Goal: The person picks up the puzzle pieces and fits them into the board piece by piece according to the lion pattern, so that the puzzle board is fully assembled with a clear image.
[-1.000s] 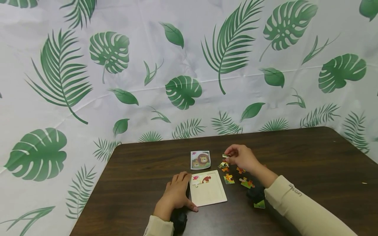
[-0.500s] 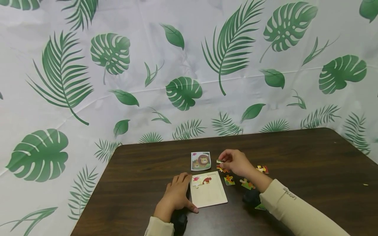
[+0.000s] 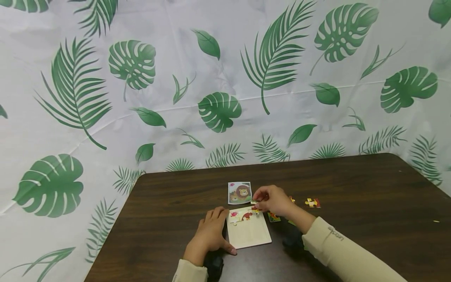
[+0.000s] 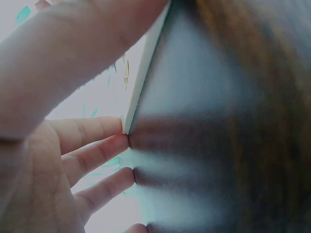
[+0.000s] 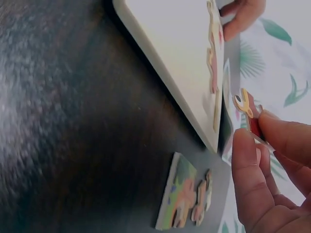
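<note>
A wooden puzzle board (image 3: 248, 235) lies on the table with a few joined pieces along its far left part. My left hand (image 3: 210, 230) rests at the board's left edge, fingers straight and spread, thumb by the near corner. In the left wrist view its fingertips (image 4: 127, 141) touch the table beside the board's corner. My right hand (image 3: 273, 201) pinches a puzzle piece (image 5: 253, 116) between thumb and fingers, over the board's far right corner. That piece shows red, yellow and an eye-like spot, and is held tilted above the board.
Behind the board lies a lion picture card (image 3: 240, 192). Several loose pieces lie to the right, among them a red and yellow piece (image 3: 312, 202) and a green-edged piece (image 5: 177, 194); my right arm partly covers others. A leaf-print cloth (image 3: 225, 78) hangs behind the dark table (image 3: 370, 196).
My right hand has moved left and toward me with the puzzle piece, from above the loose pieces to the board's far right corner. The left hand stays where it was.
</note>
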A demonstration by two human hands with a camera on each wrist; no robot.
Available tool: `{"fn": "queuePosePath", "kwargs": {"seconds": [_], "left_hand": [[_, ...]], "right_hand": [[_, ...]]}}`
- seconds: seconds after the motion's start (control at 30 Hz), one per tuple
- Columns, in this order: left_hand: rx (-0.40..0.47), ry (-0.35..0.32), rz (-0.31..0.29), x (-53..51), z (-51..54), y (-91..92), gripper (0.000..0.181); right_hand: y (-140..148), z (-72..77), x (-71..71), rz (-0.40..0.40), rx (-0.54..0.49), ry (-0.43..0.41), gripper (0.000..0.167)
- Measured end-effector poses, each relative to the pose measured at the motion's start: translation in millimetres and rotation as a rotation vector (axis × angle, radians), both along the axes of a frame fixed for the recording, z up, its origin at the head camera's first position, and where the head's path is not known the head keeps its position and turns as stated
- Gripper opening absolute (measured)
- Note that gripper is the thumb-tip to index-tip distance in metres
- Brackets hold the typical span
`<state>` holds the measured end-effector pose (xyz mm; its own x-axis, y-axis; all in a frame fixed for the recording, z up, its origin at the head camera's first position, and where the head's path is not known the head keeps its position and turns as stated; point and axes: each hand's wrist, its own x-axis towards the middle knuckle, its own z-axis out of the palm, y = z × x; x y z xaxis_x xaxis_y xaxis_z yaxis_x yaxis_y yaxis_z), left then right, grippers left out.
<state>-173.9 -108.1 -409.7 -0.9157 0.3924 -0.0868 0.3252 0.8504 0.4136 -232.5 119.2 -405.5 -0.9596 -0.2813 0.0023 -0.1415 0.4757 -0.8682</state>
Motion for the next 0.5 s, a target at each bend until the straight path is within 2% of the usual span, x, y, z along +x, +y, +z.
{"fn": "queuePosePath", "kwargs": {"seconds": [0.5], "left_hand": [[0.009,0.001,-0.005,0.7,1.5,-0.3,0.109]], "right_hand": [[-7.1,-6.0,3.8,0.019,0.089,0.026,0.01]]}}
